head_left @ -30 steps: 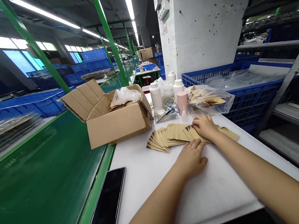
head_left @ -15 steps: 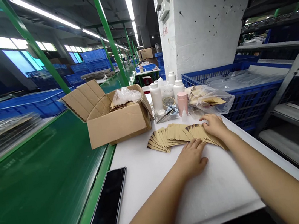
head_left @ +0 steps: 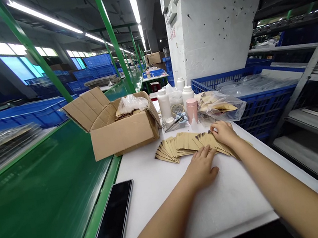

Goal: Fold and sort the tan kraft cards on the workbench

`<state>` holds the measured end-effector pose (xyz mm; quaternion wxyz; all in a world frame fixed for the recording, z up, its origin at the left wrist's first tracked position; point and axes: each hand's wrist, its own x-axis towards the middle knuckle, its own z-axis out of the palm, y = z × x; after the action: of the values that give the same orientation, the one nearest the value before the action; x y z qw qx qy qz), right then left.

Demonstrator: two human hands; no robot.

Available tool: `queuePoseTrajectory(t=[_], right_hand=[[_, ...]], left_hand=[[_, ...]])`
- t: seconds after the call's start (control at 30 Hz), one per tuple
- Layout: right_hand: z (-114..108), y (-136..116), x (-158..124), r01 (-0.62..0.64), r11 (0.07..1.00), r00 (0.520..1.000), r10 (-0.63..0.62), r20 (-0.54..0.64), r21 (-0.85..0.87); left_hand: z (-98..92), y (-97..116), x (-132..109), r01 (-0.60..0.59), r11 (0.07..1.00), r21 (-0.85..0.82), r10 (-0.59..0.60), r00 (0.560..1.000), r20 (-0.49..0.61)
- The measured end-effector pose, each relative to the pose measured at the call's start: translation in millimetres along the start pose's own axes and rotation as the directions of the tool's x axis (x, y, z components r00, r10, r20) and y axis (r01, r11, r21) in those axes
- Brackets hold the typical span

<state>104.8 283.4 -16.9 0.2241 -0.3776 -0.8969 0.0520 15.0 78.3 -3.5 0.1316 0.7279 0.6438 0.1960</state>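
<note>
On white worktop [head_left: 222,206]: fan of overlapping tan kraft-paper pouches [head_left: 178,147] lies flat, spread across the far middle.
Left grip [head_left: 200,168]: open, palm down, fingertips at the fan's near edge; holds nothing.
Right grip [head_left: 224,133]: fingers curled down on the fan's right end; pressing or pinching, cannot tell.
Just beyond fan: pink cylindrical canister [head_left: 192,110], white plastic bottles [head_left: 164,104], clear plastic bag of pouches [head_left: 219,107].
Left of fan: open brown cardboard box [head_left: 122,135]; black smartphone [head_left: 109,224] lies near the worktop's green-trimmed edge.
Risk, slip: smooth paper on paper; uneven pressure could shear the fan out of line.
Risk, knock: pushing the fan far could topple the canister.
Risk, edge: right-end pouches sit near the worktop's right edge and could drop off.
</note>
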Motion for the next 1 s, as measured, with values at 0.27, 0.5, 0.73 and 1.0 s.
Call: queuePoseTrajectory(t=[0.27, 0.5, 0.73, 1.0], right_hand=[[-4.9, -1.4, -3.2, -0.045, 0.998, 0.999, 0.044, -0.017, -0.038], [2.4, -22.1, -4.6, 0.059, 0.995, 0.995, -0.065, 0.081, 0.080], [-5.5, -28.1, -8.9, 0.085, 0.996, 0.991, -0.087, 0.103, 0.024], [-15.0, -42.3, -16.7, 0.132, 0.989, 0.974, -0.118, 0.192, -0.061]], left_hand=[[-0.4, 1.5, -0.5, -0.011, 1.000, 0.008, 0.011, 1.000, 0.002], [0.6, 0.4, 0.1, -0.024, 0.999, 0.025, 0.024, 1.000, 0.008], [0.7, -0.1, 0.3, -0.025, 0.999, 0.022, 0.024, 1.000, 0.011], [0.3, -0.5, 0.2, -0.017, 1.000, 0.014, 0.017, 1.000, 0.016]])
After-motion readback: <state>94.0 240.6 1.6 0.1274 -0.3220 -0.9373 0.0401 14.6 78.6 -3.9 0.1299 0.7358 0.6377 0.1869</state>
